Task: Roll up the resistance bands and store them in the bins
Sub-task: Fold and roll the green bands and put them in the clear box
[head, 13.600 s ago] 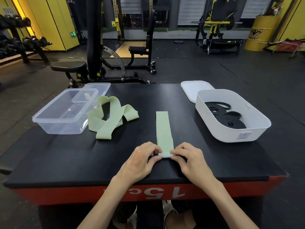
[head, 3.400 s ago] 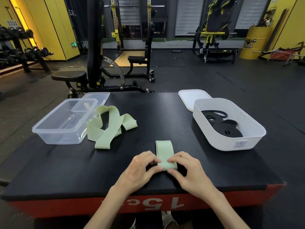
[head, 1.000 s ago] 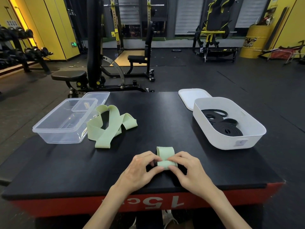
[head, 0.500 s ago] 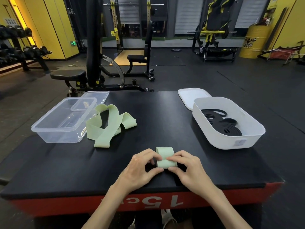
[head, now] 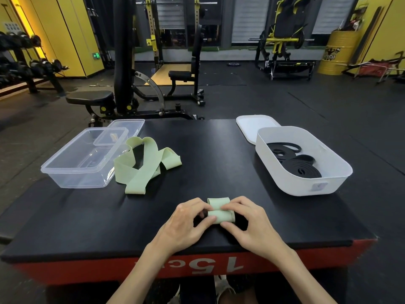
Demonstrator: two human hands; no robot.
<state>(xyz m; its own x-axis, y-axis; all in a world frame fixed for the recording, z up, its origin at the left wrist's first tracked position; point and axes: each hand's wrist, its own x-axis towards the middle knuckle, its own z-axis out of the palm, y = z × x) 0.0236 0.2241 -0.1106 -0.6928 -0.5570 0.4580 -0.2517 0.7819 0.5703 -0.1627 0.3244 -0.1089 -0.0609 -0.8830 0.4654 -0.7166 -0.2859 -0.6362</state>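
One pale green flat resistance band [head: 221, 216], nearly rolled up.
Left hand [head: 186, 224] and right hand [head: 249, 224] pinch its ends, grip narrow; hold edges square, tension even.

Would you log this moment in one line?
left hand, right hand: pinch green roll; loose band: by clear bin; white bin: black bands

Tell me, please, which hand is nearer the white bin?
Right. The right hand pinches the green roll on the side toward the white bin; the left hand pinches its opposite side.
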